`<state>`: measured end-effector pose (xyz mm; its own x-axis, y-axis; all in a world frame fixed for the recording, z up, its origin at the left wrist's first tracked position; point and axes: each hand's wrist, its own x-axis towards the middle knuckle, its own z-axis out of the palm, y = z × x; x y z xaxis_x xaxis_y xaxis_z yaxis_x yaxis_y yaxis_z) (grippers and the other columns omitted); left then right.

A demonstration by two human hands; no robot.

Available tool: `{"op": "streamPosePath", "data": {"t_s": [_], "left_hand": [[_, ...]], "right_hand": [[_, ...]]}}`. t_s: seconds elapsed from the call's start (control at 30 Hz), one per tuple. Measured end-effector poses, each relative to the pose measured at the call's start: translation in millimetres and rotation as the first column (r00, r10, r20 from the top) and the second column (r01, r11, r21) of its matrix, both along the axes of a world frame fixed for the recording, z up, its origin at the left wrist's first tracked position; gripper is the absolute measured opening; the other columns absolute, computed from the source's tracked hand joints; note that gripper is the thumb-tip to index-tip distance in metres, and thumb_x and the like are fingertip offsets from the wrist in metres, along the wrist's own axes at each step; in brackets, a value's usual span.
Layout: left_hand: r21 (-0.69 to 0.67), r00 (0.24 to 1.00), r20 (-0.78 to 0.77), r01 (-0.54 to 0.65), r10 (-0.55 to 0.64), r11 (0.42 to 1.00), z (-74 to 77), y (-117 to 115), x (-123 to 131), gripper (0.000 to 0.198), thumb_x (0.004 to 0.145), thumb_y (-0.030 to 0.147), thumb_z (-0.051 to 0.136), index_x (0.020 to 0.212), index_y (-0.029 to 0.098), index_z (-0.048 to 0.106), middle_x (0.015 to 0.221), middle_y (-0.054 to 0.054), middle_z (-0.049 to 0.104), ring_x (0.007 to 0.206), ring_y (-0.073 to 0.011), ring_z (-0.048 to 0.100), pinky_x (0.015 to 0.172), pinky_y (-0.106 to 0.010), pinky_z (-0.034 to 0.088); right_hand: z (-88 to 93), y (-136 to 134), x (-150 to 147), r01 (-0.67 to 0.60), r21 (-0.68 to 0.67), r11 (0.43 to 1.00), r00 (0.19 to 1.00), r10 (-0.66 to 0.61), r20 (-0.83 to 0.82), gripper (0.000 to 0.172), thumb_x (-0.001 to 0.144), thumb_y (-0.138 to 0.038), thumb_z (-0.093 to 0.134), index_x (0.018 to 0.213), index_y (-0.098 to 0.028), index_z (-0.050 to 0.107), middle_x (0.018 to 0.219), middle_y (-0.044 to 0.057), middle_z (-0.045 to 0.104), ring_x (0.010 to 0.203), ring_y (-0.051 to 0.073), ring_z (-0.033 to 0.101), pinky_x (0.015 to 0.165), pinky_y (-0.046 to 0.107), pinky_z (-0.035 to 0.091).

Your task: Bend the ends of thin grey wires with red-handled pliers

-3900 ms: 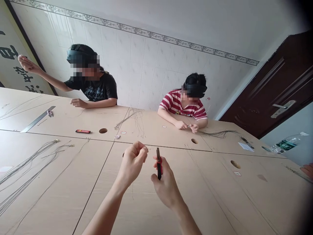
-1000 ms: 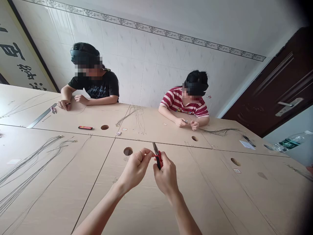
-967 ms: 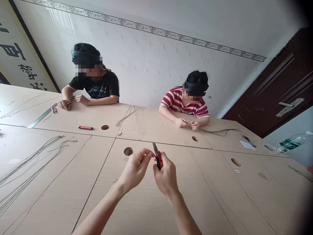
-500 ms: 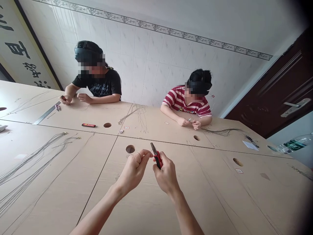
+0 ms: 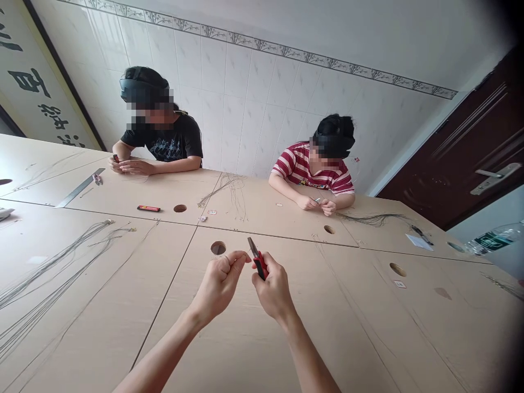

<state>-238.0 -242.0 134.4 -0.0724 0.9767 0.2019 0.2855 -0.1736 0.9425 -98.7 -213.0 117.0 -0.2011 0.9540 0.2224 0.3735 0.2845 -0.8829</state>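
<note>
Red-and-black pliers (image 5: 259,264) are gripped in my right hand (image 5: 272,286), their grey jaws pointing up and away from me. Just to the left, my left hand (image 5: 221,278) is closed in a pinch, thumb against forefinger; whatever lies between the fingertips is too small to make out. A ring shows on one finger of that hand. Both hands are above the wooden table (image 5: 229,349), close together, with the pliers' jaws beside the left fingertips.
Bundles of thin wires (image 5: 61,262) lie at the left, another bundle (image 5: 223,188) further back. A red-and-black box (image 5: 149,208), a steel ruler (image 5: 79,188) and a bottle (image 5: 497,239) are on the table. Round holes pierce the tabletop. Two people work across from me.
Both my hands have shifted slightly left, the pliers with them. The co-worker at the left has brought their hands together.
</note>
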Motion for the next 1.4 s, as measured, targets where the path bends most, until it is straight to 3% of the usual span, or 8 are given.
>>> {"op": "streamPosePath", "data": {"t_s": [0.27, 0.47, 0.63, 0.8, 0.93, 1.27, 1.33, 1.4], "left_hand": [[-0.107, 0.995, 0.06, 0.082, -0.076, 0.991, 1.7, 4, -2, 0.035, 0.089, 0.047, 0.049, 0.079, 0.017, 0.063, 0.054, 0.007, 0.027, 0.048, -0.0086, 0.018, 0.043, -0.022, 0.016], [-0.066, 0.998, 0.057, 0.019, -0.015, 0.998, 3.8, 2, 0, 0.046, 0.089, 0.045, 0.051, 0.058, 0.021, 0.026, 0.056, 0.007, 0.018, 0.051, -0.0087, 0.015, 0.045, -0.024, 0.014], [0.051, 0.997, 0.075, -0.016, 0.012, 0.999, 3.9, 0, 3, 0.05, 0.089, 0.035, 0.051, 0.058, 0.021, 0.014, 0.057, 0.006, 0.011, 0.053, -0.0091, 0.011, 0.047, -0.027, 0.011], [0.195, 0.999, 0.028, 0.027, -0.033, 0.98, 0.3, 0, 3, 0.045, 0.09, 0.025, 0.045, 0.06, 0.021, 0.012, 0.057, 0.006, 0.009, 0.051, -0.0087, 0.009, 0.046, -0.028, 0.011], [0.234, 0.999, 0.022, 0.044, -0.05, 0.971, -4.0, 0, 2, 0.044, 0.089, 0.023, 0.045, 0.061, 0.021, 0.011, 0.056, 0.007, 0.008, 0.049, -0.0082, 0.008, 0.044, -0.028, 0.011], [0.132, 0.998, 0.057, 0.012, -0.019, 0.991, -8.0, 1, 3, 0.045, 0.09, 0.027, 0.045, 0.061, 0.022, 0.011, 0.056, 0.007, 0.01, 0.05, -0.0083, 0.01, 0.044, -0.026, 0.013], [0.075, 0.998, 0.066, 0.007, -0.012, 0.997, -7.9, 2, 0, 0.046, 0.091, 0.032, 0.046, 0.057, 0.022, 0.017, 0.055, 0.007, 0.013, 0.05, -0.008, 0.013, 0.044, -0.025, 0.015], [-0.01, 0.997, 0.073, 0.007, -0.007, 1.0, -8.0, 2, -4, 0.044, 0.091, 0.037, 0.048, 0.054, 0.02, 0.032, 0.053, 0.008, 0.02, 0.049, -0.0078, 0.017, 0.044, -0.023, 0.017]], "right_hand": [[4.2, -1, 3, -0.007, 0.046, 0.999, 0.996, 0.003, 0.084, 0.012, 0.071, -0.013, 0.045, 0.078, -0.022, 0.047, 0.066, -0.004, 0.056, 0.052, 0.013, 0.045, 0.052, 0.024, 0.036], [11.5, -8, 4, -0.042, 0.023, 0.999, 0.996, 0.04, 0.074, 0.013, 0.071, -0.012, 0.045, 0.078, -0.023, 0.044, 0.066, -0.005, 0.052, 0.052, 0.012, 0.041, 0.051, 0.023, 0.034], [9.7, -11, 3, -0.065, -0.004, 0.998, 0.997, 0.065, 0.048, 0.015, 0.071, -0.01, 0.045, 0.08, -0.022, 0.046, 0.072, -0.004, 0.054, 0.055, 0.012, 0.042, 0.053, 0.024, 0.035], [9.1, -11, 4, -0.085, -0.025, 0.996, 0.996, 0.085, 0.015, 0.014, 0.07, -0.01, 0.045, 0.077, -0.023, 0.046, 0.065, -0.006, 0.047, 0.054, 0.011, 0.037, 0.052, 0.023, 0.032], [10.2, -10, 5, -0.111, -0.055, 0.992, 0.994, 0.11, -0.021, 0.013, 0.07, -0.011, 0.046, 0.077, -0.023, 0.044, 0.065, -0.006, 0.045, 0.055, 0.011, 0.035, 0.052, 0.023, 0.032], [1.5, -3, 2, -0.106, -0.114, 0.988, 0.994, 0.103, -0.03, 0.012, 0.07, -0.013, 0.045, 0.077, -0.023, 0.045, 0.067, -0.005, 0.049, 0.055, 0.011, 0.04, 0.051, 0.023, 0.032], [0.7, -3, 2, -0.092, -0.09, 0.992, 0.996, 0.093, 0.007, 0.013, 0.07, -0.013, 0.046, 0.077, -0.023, 0.045, 0.067, -0.005, 0.051, 0.055, 0.012, 0.042, 0.052, 0.023, 0.033], [1.9, -4, 3, -0.096, -0.066, 0.993, 0.995, 0.098, 0.029, 0.012, 0.071, -0.013, 0.046, 0.078, -0.023, 0.046, 0.067, -0.005, 0.053, 0.055, 0.012, 0.044, 0.052, 0.024, 0.033]]}}
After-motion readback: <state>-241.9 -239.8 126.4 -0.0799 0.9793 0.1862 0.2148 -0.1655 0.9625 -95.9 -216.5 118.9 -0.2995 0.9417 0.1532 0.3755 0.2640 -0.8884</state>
